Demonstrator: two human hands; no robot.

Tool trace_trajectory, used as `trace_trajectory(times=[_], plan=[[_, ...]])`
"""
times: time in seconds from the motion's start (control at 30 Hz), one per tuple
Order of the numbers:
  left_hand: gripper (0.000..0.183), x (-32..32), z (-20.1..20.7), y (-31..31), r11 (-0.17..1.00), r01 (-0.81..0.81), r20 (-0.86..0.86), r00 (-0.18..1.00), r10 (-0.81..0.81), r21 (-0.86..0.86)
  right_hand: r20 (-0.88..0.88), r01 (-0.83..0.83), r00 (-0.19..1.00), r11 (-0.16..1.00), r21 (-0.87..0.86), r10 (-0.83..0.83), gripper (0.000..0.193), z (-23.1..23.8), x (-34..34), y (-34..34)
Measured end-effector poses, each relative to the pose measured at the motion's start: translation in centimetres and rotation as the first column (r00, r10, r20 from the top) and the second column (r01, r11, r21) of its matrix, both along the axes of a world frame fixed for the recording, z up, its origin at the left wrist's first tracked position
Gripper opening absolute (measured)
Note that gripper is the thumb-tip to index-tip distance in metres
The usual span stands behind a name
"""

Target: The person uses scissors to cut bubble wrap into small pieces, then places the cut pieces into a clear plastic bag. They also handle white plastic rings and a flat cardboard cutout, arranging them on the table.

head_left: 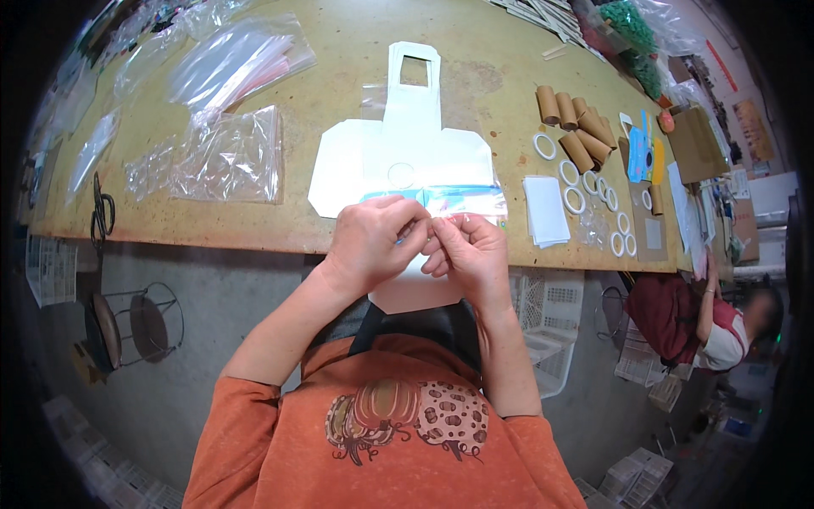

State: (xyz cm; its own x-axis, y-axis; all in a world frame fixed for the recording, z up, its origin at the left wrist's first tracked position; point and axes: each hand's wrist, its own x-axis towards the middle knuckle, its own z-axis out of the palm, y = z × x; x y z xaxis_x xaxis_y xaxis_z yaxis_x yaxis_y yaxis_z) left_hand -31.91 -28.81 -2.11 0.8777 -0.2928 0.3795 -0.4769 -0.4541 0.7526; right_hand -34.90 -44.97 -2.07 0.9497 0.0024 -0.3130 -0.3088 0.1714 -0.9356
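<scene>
My left hand (377,237) and my right hand (471,248) meet above the table's near edge. Both are closed in a pinch, fingertips almost touching; what they hold is too small or hidden to make out. Just behind them lies a clear plastic bag (465,200) with a blue band, partly covered by my fingers. It rests on a stack of white die-cut card sheets (348,165) with wide side flaps and a long handle strip with a square hole at the far end. A white lower flap (415,295) of the card hangs past the edge below my hands.
Clear plastic bags (229,157) and black scissors (103,210) lie left. To the right are small white cards (547,209), white rings (574,200), brown cardboard tubes (577,151) and a blue-yellow item (646,157). A white crate (547,331) stands below; another person (678,327) sits far right.
</scene>
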Motion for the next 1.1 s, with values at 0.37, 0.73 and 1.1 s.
trace_trajectory(times=[0.37,0.73,1.1], plan=[[0.017,-0.5,-0.9,-0.5,0.996,-0.024,0.162,0.987,0.009,0.090,-0.040,-0.009,0.999,0.982,-0.191,0.002,0.017,1.7,0.2,0.3],[0.044,-1.2,-0.4,1.0,0.994,0.039,0.174,0.983,-0.056,0.098,0.193,0.394,0.919,0.824,-0.406,-0.344,0.013,3.1,0.5,-5.5],[0.044,-1.3,-0.7,0.9,0.994,0.017,0.173,0.984,-0.036,0.106,0.576,0.512,0.792,0.292,-0.808,0.205,0.057,2.5,-0.2,-1.6]])
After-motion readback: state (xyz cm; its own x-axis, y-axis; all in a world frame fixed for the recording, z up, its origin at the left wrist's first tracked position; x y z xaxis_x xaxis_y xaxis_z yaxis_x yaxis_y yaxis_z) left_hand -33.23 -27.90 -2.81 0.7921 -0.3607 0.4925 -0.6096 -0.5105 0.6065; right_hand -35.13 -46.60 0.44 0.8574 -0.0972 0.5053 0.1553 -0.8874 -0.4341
